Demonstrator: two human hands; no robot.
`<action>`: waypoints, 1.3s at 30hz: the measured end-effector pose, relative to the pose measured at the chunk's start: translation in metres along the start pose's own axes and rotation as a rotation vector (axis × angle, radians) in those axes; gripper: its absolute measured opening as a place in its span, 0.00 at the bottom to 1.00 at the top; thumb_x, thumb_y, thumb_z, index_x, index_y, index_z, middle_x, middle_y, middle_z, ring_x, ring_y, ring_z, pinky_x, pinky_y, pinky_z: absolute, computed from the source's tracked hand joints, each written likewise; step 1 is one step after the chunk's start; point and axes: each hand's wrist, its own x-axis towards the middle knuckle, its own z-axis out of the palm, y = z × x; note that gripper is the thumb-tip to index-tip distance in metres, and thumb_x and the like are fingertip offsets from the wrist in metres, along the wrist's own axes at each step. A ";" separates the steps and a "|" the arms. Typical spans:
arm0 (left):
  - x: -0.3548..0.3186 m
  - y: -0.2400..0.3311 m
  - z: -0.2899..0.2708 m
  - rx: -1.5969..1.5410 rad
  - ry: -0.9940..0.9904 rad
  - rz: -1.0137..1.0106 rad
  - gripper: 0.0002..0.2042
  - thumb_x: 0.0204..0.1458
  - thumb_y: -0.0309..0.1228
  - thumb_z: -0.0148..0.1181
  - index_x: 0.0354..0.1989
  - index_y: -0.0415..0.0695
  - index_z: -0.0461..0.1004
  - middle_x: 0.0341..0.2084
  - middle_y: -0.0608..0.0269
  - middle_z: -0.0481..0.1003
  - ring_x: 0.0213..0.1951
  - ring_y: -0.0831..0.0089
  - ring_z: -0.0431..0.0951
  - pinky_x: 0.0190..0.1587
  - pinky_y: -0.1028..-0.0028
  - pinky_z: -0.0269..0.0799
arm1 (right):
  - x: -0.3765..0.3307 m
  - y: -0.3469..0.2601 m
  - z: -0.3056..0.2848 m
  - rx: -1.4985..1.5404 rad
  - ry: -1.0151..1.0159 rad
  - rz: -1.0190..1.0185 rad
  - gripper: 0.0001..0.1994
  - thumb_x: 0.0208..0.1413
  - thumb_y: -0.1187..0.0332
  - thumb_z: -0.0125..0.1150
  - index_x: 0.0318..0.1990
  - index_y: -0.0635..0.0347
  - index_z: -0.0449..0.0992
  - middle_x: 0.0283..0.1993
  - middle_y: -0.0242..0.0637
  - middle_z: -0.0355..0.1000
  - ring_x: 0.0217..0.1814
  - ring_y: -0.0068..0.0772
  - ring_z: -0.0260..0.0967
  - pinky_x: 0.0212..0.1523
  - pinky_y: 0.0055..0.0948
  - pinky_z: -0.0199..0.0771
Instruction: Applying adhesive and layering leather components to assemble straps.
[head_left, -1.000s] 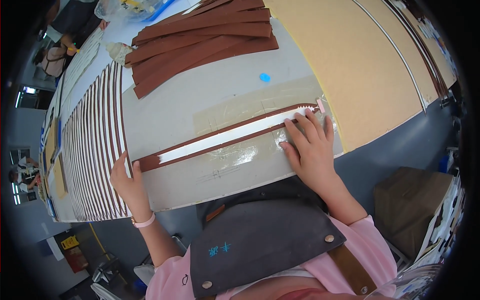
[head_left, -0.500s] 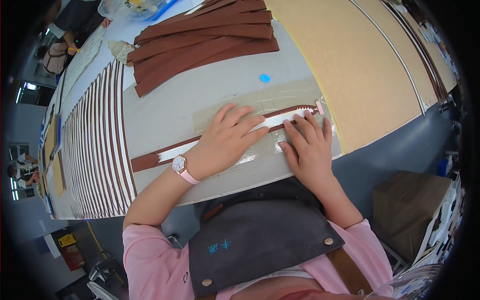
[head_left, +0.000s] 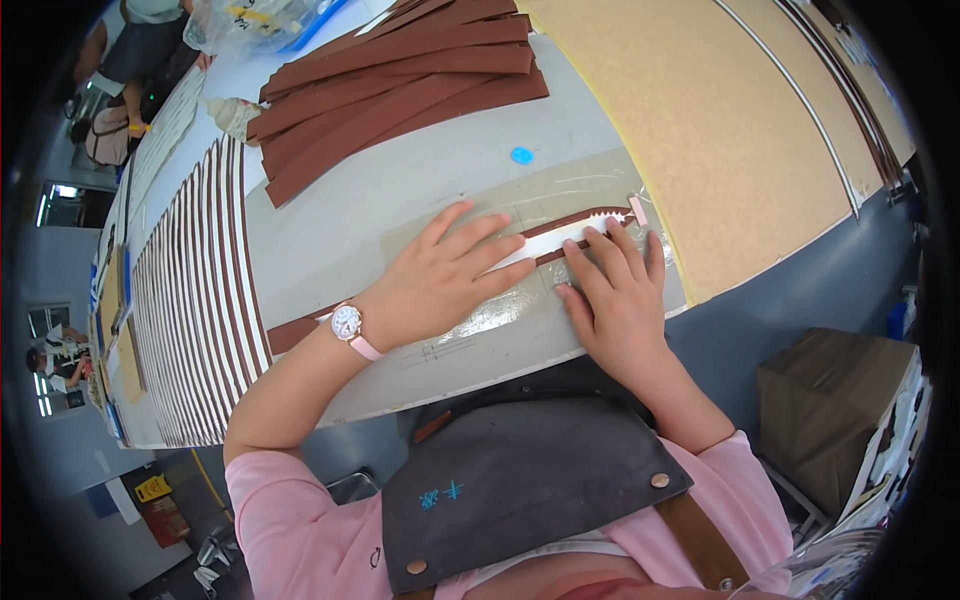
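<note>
A brown strip with white tape (head_left: 560, 238) along it lies on a clear film sheet (head_left: 500, 312) at the desk's (head_left: 400, 190) near edge. Left hand (head_left: 440, 285) presses flat on the strip, fingers spread, grasping nothing; right hand (head_left: 615, 295) likewise, just beside it. Risk: uneven pressure may skew or wrinkle the tape. Stacked brown strips (head_left: 390, 85) lie beyond the strip.

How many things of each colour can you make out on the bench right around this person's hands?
Brown: 2, the strip under both hands and the loose stack of strips
White: 1, the band along the strip
Blue: 1, a small disc
Clear: 1, the shiny film under the strip
Total: 5
</note>
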 end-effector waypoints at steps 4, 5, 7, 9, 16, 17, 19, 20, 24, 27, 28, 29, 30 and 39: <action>0.003 0.002 -0.002 0.002 0.005 -0.003 0.21 0.55 0.28 0.57 0.58 0.55 0.77 0.58 0.67 0.74 0.66 0.64 0.68 0.72 0.52 0.59 | 0.000 0.000 0.000 0.014 -0.008 0.008 0.22 0.57 0.62 0.69 0.58 0.57 0.78 0.63 0.43 0.70 0.74 0.51 0.60 0.74 0.66 0.46; 0.004 0.002 -0.002 0.002 0.003 -0.001 0.21 0.55 0.28 0.57 0.59 0.55 0.77 0.58 0.67 0.74 0.66 0.64 0.68 0.72 0.52 0.59 | 0.000 0.000 0.000 0.011 -0.007 0.006 0.22 0.57 0.62 0.68 0.58 0.58 0.78 0.63 0.44 0.70 0.74 0.51 0.60 0.74 0.66 0.46; 0.004 0.001 -0.004 0.017 -0.009 0.010 0.21 0.55 0.28 0.57 0.59 0.55 0.76 0.58 0.67 0.73 0.66 0.64 0.68 0.72 0.52 0.59 | 0.000 0.000 -0.001 0.008 -0.006 0.004 0.22 0.57 0.62 0.68 0.58 0.58 0.78 0.63 0.44 0.70 0.74 0.51 0.60 0.74 0.66 0.46; 0.005 0.001 -0.007 0.032 -0.021 0.022 0.21 0.55 0.28 0.56 0.59 0.55 0.76 0.58 0.66 0.73 0.66 0.64 0.68 0.72 0.52 0.59 | 0.000 -0.001 -0.002 0.012 -0.020 0.010 0.22 0.57 0.62 0.68 0.58 0.58 0.78 0.62 0.44 0.70 0.74 0.51 0.60 0.74 0.66 0.45; 0.008 -0.003 -0.013 0.047 -0.070 0.063 0.22 0.56 0.29 0.55 0.61 0.55 0.75 0.59 0.66 0.72 0.66 0.65 0.67 0.72 0.53 0.58 | 0.000 -0.001 -0.003 0.017 -0.025 0.012 0.22 0.58 0.62 0.68 0.59 0.58 0.77 0.63 0.44 0.70 0.74 0.51 0.60 0.74 0.66 0.45; 0.008 -0.003 -0.014 0.042 -0.085 0.064 0.22 0.56 0.29 0.55 0.61 0.55 0.75 0.59 0.66 0.72 0.66 0.65 0.68 0.73 0.53 0.58 | 0.000 -0.001 -0.002 0.017 -0.026 0.009 0.22 0.58 0.62 0.68 0.59 0.58 0.77 0.63 0.44 0.70 0.74 0.51 0.60 0.74 0.66 0.45; 0.009 -0.003 -0.016 0.039 -0.088 0.064 0.22 0.56 0.29 0.55 0.61 0.54 0.74 0.60 0.66 0.72 0.66 0.65 0.68 0.72 0.53 0.58 | 0.000 0.000 -0.002 0.016 -0.030 0.008 0.22 0.58 0.62 0.68 0.59 0.58 0.77 0.63 0.45 0.70 0.74 0.52 0.60 0.74 0.67 0.45; 0.008 -0.003 -0.017 0.038 -0.091 0.062 0.22 0.56 0.29 0.55 0.62 0.54 0.74 0.60 0.66 0.72 0.66 0.65 0.68 0.72 0.53 0.58 | 0.000 -0.001 -0.002 0.014 -0.027 0.002 0.22 0.58 0.63 0.68 0.59 0.58 0.77 0.63 0.45 0.70 0.74 0.52 0.60 0.74 0.67 0.45; 0.009 0.000 -0.018 0.047 -0.109 0.052 0.23 0.57 0.29 0.54 0.62 0.52 0.73 0.60 0.66 0.72 0.65 0.65 0.68 0.72 0.53 0.58 | 0.000 0.001 -0.004 0.054 -0.004 -0.017 0.22 0.56 0.63 0.68 0.57 0.60 0.77 0.61 0.47 0.70 0.72 0.54 0.61 0.72 0.67 0.50; 0.008 0.002 -0.019 0.042 -0.116 0.045 0.23 0.57 0.28 0.54 0.63 0.50 0.73 0.60 0.65 0.72 0.65 0.65 0.68 0.72 0.54 0.59 | -0.008 0.011 0.001 0.229 0.166 -0.015 0.20 0.55 0.66 0.69 0.55 0.61 0.78 0.59 0.48 0.70 0.70 0.57 0.62 0.71 0.62 0.54; 0.008 0.001 -0.018 0.044 -0.107 0.050 0.23 0.57 0.28 0.54 0.63 0.50 0.73 0.60 0.64 0.72 0.65 0.64 0.68 0.72 0.54 0.59 | -0.012 0.017 -0.002 0.164 0.147 -0.074 0.18 0.54 0.67 0.69 0.51 0.63 0.79 0.56 0.48 0.70 0.65 0.57 0.64 0.68 0.58 0.60; 0.008 0.001 -0.016 0.045 -0.098 0.056 0.23 0.57 0.28 0.55 0.63 0.49 0.73 0.61 0.64 0.72 0.65 0.64 0.68 0.72 0.55 0.59 | -0.013 0.019 -0.004 0.164 0.142 -0.075 0.18 0.54 0.67 0.69 0.51 0.63 0.79 0.56 0.48 0.70 0.65 0.57 0.64 0.68 0.58 0.60; 0.007 0.001 -0.016 0.040 -0.098 0.052 0.23 0.57 0.28 0.55 0.63 0.49 0.73 0.61 0.64 0.72 0.65 0.64 0.68 0.72 0.55 0.59 | -0.013 0.020 -0.006 0.084 0.134 -0.066 0.17 0.54 0.67 0.69 0.50 0.64 0.79 0.54 0.47 0.70 0.63 0.56 0.65 0.67 0.58 0.61; 0.006 -0.003 -0.015 0.004 -0.098 0.057 0.23 0.56 0.28 0.55 0.62 0.47 0.73 0.60 0.63 0.72 0.63 0.62 0.69 0.67 0.59 0.62 | 0.010 0.017 -0.003 -0.025 0.042 -0.038 0.19 0.53 0.69 0.68 0.52 0.66 0.77 0.62 0.53 0.66 0.69 0.62 0.58 0.69 0.62 0.55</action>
